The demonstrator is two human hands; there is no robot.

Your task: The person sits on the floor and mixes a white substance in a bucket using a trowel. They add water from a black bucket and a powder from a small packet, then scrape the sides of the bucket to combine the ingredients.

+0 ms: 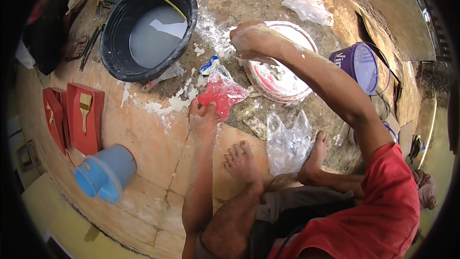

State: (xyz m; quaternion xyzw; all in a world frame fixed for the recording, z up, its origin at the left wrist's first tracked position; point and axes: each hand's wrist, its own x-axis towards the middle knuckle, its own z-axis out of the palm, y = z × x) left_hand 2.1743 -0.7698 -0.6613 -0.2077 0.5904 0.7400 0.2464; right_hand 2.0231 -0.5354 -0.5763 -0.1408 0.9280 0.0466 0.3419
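My left hand (203, 120) pinches a red plastic spreader-like piece (223, 95) smeared with white paste. A blue and white packet (214, 65) lies just beyond it. My right hand (249, 42) is bent down and curled at the left edge of a round white lid or tub (280, 90); its fingertips and anything in them are hidden. White paste with pink-red smears covers that round surface. Left of the red piece, a putty knife (163, 77) rests on the floor against a black basin (112, 57) of cloudy water.
A clear plastic bag (287, 144) lies between my feet; another (310, 8) is farther off. A purple bucket (357, 69) stands right. Left are red dustpan-like trays (91, 132) with a brush (85, 110), and a blue bucket (120, 163). A person's foot (78, 47) shows far left.
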